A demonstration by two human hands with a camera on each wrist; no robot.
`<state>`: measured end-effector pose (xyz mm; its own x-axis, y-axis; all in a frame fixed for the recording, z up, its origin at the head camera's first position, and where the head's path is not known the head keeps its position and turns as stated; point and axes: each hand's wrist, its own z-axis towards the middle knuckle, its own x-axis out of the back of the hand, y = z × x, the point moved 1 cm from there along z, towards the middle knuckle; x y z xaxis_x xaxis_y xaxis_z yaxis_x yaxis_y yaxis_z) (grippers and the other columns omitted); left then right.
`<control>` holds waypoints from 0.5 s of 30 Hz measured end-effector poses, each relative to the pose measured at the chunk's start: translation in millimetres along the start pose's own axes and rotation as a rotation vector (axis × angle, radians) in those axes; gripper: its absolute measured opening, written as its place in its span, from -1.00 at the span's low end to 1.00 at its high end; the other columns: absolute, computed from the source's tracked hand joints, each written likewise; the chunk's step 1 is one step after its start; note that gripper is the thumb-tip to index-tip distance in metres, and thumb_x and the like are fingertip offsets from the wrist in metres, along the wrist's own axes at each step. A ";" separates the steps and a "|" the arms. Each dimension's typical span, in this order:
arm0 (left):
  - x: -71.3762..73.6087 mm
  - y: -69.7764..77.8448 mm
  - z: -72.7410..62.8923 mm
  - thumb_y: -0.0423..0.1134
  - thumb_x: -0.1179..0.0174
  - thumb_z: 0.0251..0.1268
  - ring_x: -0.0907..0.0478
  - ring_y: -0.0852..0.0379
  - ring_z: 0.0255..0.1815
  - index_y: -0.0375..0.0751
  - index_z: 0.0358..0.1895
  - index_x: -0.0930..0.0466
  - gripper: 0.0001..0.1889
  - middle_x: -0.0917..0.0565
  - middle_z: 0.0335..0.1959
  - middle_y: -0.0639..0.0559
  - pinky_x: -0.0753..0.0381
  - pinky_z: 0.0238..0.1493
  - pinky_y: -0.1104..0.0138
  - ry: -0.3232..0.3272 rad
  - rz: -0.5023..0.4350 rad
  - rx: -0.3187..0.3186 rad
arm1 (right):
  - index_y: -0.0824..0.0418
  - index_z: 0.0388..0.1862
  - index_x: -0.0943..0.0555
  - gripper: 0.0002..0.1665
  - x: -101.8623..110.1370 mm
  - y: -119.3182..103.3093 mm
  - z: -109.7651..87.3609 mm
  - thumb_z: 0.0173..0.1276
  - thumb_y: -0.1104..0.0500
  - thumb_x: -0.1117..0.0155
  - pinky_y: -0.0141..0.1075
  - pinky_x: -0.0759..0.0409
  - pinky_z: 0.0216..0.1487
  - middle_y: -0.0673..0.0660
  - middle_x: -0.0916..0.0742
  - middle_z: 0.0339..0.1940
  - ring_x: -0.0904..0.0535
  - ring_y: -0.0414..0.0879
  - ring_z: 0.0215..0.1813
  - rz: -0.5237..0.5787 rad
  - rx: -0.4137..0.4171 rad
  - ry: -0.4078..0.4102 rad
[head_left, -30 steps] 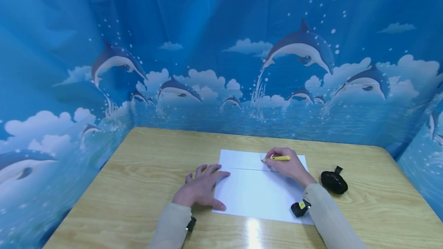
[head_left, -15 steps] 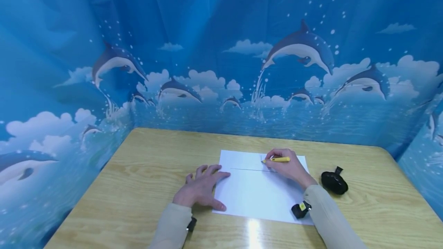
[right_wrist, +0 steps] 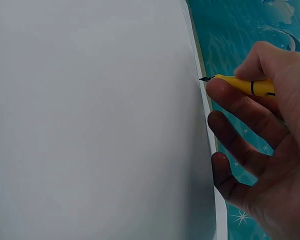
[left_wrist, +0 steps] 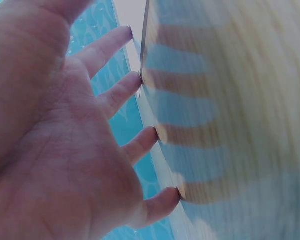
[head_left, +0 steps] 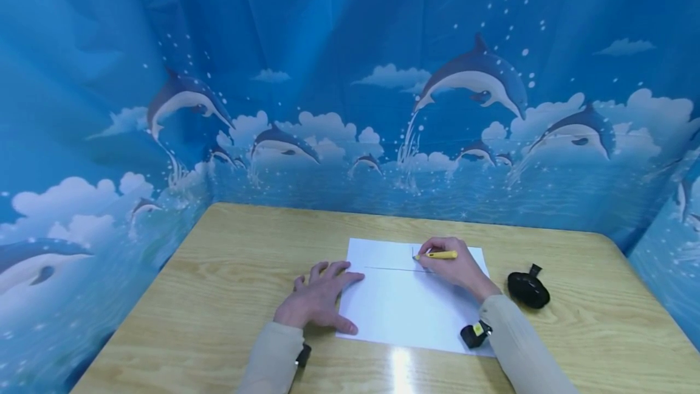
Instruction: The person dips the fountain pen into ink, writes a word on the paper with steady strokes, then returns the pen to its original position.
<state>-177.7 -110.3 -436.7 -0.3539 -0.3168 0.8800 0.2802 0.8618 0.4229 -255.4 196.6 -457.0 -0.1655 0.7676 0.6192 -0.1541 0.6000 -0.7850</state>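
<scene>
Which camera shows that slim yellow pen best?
The right wrist view: the slim yellow pen appears large, its dark pointed nib plain, its rear hidden by the bare right hand. The head view shows its rear, but small; the left wrist view shows none.

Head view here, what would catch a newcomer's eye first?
Most likely the blue dolphin backdrop, rising behind the table. Next comes the white paper, with a yellow pen in the right hand near its far edge and the left hand spread at its left edge. A black object sits right of the paper.
</scene>
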 end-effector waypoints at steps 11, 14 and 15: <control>-0.9 -0.1 0.4 0.27 -0.58 -0.17 0.00 -0.34 0.63 0.26 0.52 -0.32 0.04 -0.17 0.65 0.02 -0.07 0.39 -0.57 -0.004 0.001 0.010 | 0.06 -0.19 -0.76 -0.88 -1.3 -0.7 -3.8 0.36 0.08 -0.40 -0.28 -0.61 -0.08 0.06 -0.79 -0.13 -0.66 -0.13 -0.13 0.005 -0.017 -0.013; -1.0 -0.5 0.8 0.28 -0.58 -0.16 0.00 -0.34 0.63 0.27 0.52 -0.32 0.04 -0.16 0.65 0.03 -0.07 0.39 -0.57 -0.004 -0.001 0.011 | 0.08 -0.19 -0.76 -0.87 -1.5 -0.2 -4.1 0.36 0.08 -0.41 -0.26 -0.61 -0.10 0.06 -0.79 -0.14 -0.65 -0.13 -0.14 0.009 -0.005 -0.011; -1.0 -0.5 0.9 0.28 -0.58 -0.16 0.00 -0.34 0.63 0.27 0.52 -0.32 0.04 -0.17 0.65 0.03 -0.07 0.39 -0.56 -0.004 0.000 0.011 | 0.09 -0.19 -0.76 -0.86 -1.7 -0.2 -4.2 0.35 0.08 -0.41 -0.26 -0.61 -0.12 0.06 -0.79 -0.14 -0.65 -0.13 -0.15 0.007 -0.002 -0.010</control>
<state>-178.3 -110.1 -437.9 -0.3574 -0.3154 0.8791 0.2699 0.8662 0.4205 -251.0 196.1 -457.9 -0.1766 0.7697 0.6136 -0.1505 0.5949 -0.7896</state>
